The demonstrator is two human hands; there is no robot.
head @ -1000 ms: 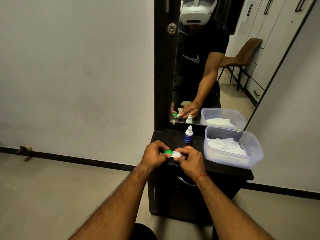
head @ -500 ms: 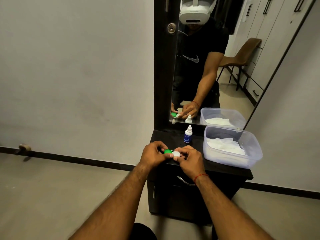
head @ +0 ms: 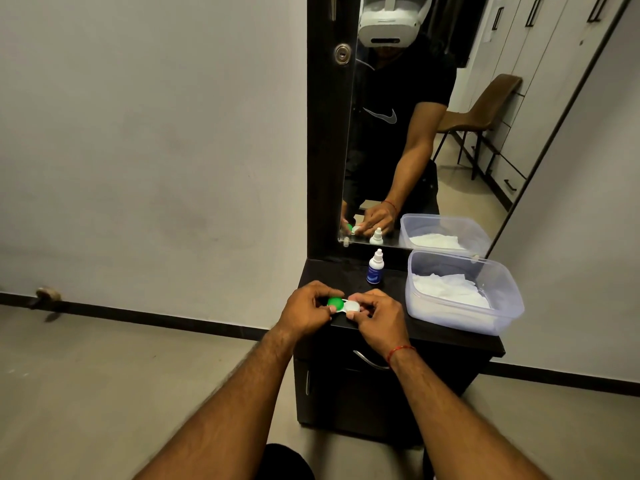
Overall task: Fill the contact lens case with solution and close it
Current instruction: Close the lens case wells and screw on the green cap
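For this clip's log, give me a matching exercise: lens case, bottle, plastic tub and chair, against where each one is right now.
Things
1. lens case
2. bottle
3. plastic tub
4. chair

Places
A. seen only in the mirror
B. upright on the cabinet, touched by neither hand
C. held between the left hand and the right hand
D. on the cabinet's right side, white paper inside

Pairs: 1-C, 2-B, 3-D, 4-A

Glossy black cabinet top [head: 349,271]; clear plastic tub [head: 498,306] (crumpled white paper inside); smooth plastic bottle [head: 375,271].
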